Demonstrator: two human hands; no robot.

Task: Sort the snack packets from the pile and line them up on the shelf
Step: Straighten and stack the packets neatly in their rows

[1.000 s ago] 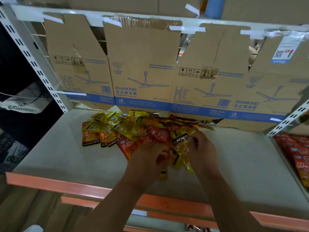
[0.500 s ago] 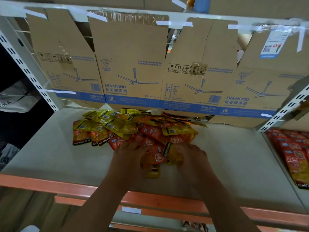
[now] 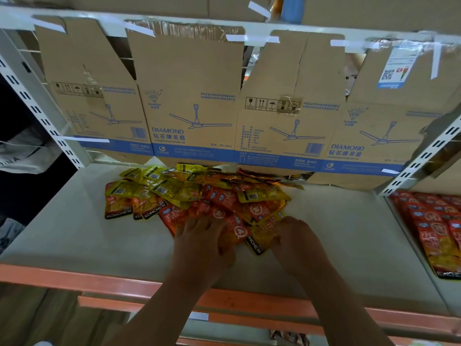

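Two hands work the near edge of the pile (image 3: pixel 174 191) on the shelf (image 3: pixel 74 233). The yellow packet (image 3: pixel 259 239), raised above the pile a second ago, now lies flat at the pile's near-right corner. The right hand (image 3: pixel 295 237) covers that packet's right edge; whether its fingers grip it cannot be determined. The left hand (image 3: pixel 199 236) rests with fingers extended on red packets (image 3: pixel 219 211) at the pile's near edge. Assessment: no packet is currently separated, and most remain heaped.
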